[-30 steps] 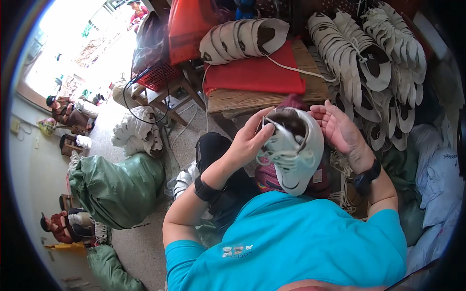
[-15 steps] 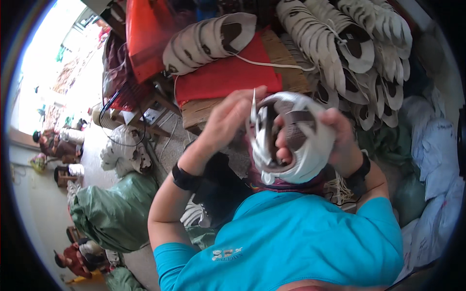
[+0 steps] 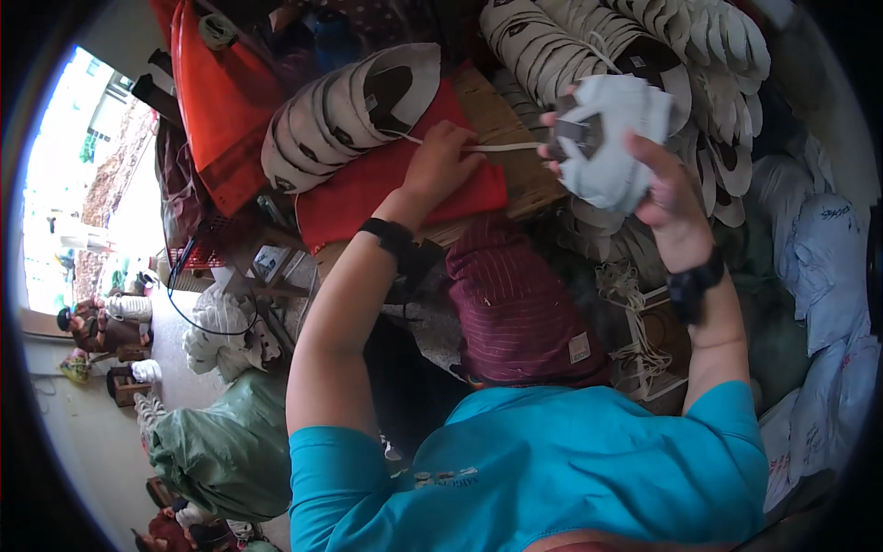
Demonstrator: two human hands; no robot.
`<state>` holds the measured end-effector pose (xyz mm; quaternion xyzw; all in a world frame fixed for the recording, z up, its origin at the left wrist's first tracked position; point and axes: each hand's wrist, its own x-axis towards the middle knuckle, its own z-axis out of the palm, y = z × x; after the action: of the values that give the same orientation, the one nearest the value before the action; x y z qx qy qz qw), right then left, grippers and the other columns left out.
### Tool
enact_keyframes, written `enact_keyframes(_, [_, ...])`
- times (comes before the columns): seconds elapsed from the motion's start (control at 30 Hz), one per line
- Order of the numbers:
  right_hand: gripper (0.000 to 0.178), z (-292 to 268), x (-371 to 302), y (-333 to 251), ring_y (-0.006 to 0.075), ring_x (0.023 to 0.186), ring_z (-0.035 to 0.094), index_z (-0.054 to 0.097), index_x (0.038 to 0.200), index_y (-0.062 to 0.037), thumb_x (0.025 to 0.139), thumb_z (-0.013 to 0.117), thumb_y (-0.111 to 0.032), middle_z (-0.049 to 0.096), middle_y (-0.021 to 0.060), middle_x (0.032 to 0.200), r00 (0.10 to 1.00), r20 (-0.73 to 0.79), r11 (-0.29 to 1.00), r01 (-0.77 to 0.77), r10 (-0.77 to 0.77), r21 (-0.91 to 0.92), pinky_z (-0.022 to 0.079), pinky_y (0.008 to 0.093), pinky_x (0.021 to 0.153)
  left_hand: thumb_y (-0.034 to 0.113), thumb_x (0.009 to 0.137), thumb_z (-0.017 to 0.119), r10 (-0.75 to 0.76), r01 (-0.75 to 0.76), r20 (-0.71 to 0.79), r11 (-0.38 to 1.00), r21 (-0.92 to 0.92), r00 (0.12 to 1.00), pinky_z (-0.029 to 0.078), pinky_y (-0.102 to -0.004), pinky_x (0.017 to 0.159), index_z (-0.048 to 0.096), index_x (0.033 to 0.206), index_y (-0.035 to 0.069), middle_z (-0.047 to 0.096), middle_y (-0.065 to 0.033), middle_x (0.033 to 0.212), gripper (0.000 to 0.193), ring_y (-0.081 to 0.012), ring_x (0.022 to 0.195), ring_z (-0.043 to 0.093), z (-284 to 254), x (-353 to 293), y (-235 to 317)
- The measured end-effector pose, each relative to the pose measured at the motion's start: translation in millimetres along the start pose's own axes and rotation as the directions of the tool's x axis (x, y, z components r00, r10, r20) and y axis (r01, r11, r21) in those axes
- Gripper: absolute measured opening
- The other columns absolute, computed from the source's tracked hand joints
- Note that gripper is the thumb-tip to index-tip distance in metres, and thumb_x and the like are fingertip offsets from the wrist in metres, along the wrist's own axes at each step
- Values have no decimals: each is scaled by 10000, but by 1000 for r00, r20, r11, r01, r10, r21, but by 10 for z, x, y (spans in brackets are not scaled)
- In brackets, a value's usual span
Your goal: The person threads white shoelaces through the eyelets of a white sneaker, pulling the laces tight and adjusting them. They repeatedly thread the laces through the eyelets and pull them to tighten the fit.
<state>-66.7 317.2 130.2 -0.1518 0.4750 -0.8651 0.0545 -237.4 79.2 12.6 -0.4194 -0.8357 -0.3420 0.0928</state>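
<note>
Right hand [image 3: 670, 198]: fingers [image 3: 651, 155] clamp blurred white shoe piece [image 3: 627, 138]; left hand [image 3: 443, 166] at cord [image 3: 504, 147], can't tell if gripping

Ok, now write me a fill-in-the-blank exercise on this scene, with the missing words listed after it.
1. A white shoe upper is in the person's ______ grip.
2. The left grip is at a white lace, above cloth coloured ______.
3. Both wrists wear bands coloured ______.
4. The bulging sack toward the picture's left is ______.

Missing words: right; red; black; green.
</note>
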Motion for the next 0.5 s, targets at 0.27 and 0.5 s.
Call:
enact_keyframes(0.27, [475,-269,635,589,121,1031,589,516,1310,-43,965,617,-354,608,52,1157,948,-95,942,-314,303,-123,493,277,885,112,849,664,-177,191,95,968,-166,980,497,-345,820,640,1027,12,647,-145,972,206,-244,944,630,-14,82,56])
enact_keyframes(0.5, [732,-247,764,748,218,1138,556,490,1337,-11,891,624,-576,575,111,1269,947,41,755,-227,318,-615,426,324,995,102,914,594,-221,252,134,921,-296,966,491,-300,828,627,1075,7,682,-110,998,189,-186,931,636,-106,-165,70])
